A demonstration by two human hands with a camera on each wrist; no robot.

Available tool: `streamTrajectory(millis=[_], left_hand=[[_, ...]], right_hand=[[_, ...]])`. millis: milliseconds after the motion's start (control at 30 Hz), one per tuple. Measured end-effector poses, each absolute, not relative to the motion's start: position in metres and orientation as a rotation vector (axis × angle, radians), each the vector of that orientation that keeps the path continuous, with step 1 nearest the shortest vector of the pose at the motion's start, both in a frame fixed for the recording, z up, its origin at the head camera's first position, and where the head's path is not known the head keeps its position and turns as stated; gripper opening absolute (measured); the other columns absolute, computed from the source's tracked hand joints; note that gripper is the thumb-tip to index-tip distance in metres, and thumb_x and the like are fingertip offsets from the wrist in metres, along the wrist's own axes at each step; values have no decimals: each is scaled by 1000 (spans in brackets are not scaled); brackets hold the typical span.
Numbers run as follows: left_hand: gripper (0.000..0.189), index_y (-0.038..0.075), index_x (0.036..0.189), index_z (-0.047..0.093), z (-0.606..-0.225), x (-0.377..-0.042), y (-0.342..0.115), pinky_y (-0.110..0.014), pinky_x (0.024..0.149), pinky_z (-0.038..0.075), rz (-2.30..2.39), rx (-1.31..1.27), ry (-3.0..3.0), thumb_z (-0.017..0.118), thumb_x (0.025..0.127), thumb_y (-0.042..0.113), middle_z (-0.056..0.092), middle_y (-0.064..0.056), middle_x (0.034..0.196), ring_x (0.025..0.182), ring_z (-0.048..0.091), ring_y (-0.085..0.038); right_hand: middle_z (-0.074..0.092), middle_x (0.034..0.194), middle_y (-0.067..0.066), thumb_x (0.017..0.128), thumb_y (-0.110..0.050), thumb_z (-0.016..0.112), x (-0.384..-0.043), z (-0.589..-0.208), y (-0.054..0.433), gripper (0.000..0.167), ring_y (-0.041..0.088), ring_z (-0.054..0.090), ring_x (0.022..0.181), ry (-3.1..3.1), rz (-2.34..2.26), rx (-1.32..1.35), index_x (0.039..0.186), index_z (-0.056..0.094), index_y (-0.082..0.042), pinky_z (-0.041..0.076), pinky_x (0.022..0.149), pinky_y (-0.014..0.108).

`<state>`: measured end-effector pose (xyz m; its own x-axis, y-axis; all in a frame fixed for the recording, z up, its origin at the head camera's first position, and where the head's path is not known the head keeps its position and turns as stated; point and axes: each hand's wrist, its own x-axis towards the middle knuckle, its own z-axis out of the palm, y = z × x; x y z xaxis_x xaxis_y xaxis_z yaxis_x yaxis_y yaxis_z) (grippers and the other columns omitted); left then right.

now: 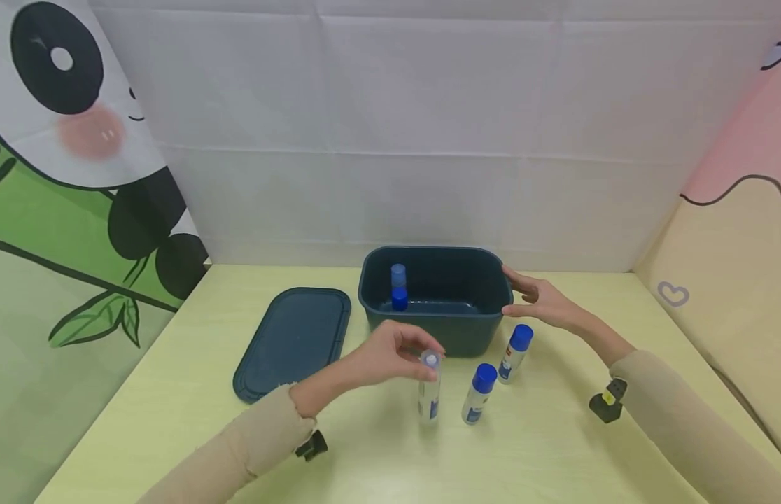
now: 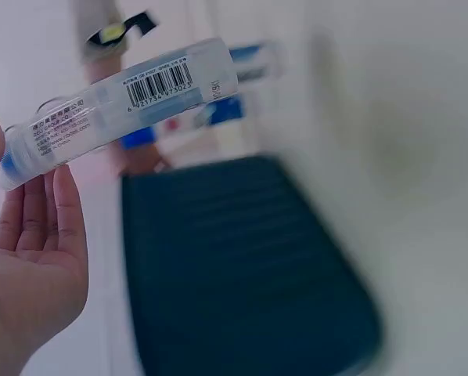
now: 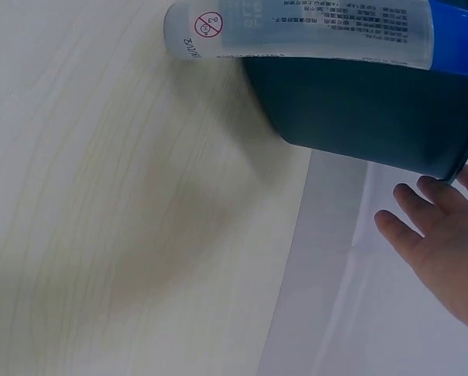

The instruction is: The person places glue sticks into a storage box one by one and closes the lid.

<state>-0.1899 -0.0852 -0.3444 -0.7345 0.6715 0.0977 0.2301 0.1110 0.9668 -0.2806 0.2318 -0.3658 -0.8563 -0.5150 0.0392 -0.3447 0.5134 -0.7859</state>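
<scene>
My left hand [image 1: 390, 353] pinches the upper end of a clear glue bottle [image 1: 430, 399] between thumb and fingers. The bottle stands upright at the front of a dark teal bin [image 1: 431, 332]; its printed label and barcode show in the left wrist view. With fingers spread, my right hand [image 1: 542, 302] touches the bin's right rim. A blue-capped bottle [image 1: 476, 399] stands just right of the held one. Another blue-capped bottle [image 1: 513, 355] stands nearer the bin's right corner. Inside the bin, at its left, a blue cap [image 1: 399, 299] shows.
A dark teal lid [image 1: 296, 339] lies flat on the pale yellow table [image 1: 390, 465], left of the bin. Behind the table hangs a white cloth [image 1: 422, 140]. Printed cartoon cloths flank it on the left and right.
</scene>
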Motion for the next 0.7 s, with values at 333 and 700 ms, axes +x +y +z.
streamTrajectory(millis=[333,700], left_hand=[[22,0,102,64,-268,-258,-84,-33,73,51,1849,960,2272,67,81,7,64,-4,91,82,58,-21],[33,-3,104,63,-300,-321,-72,-28,75,51,1772,714,2455,74,76,10,65,-11,92,81,61,-18]], right_hand=[[15,148,21,86,-22,62,-282,-366,235,80,41,20,132,2555,-1253,-731,145,12,-4,23,102,57],[14,148,21,86,-22,62,-282,-367,233,79,42,20,132,2542,-1272,-746,145,12,-4,22,103,56]])
